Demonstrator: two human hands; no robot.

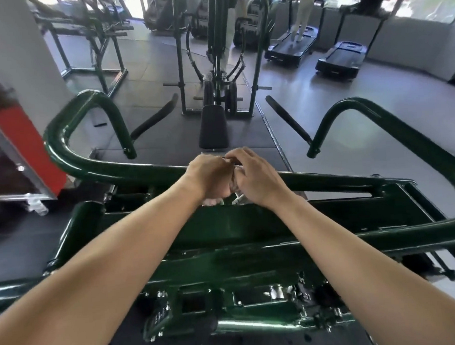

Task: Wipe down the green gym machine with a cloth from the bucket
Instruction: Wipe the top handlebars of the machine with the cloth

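- Pale cloth (235, 185) is sitting bunched between the two hands, with only a sliver of it showing.
- The left hand (210, 177) is curling round the wad, and the right hand (256, 178) is closing on it from the other side with bent fingers; the two hands are touching.
- The green gym machine (224, 226) is lying right under the grip: its rounded crossbar (130, 167) is running just beneath the knuckles, and the flat frame is spreading out below the wrists, on the person's side.
- This is probably a wringing or regathering of the cloth before a wipe, though the hands are hiding which.
- To do it well, the hands should be twisting opposite ways, then folding the wad into a flat pad with a clean face outward.
- Keeping the squeeze low should stop drips from reaching the bolts and brackets nearer the body.
- Starting on the crossbar directly below the grip looks the natural choice.
- No bucket is showing.
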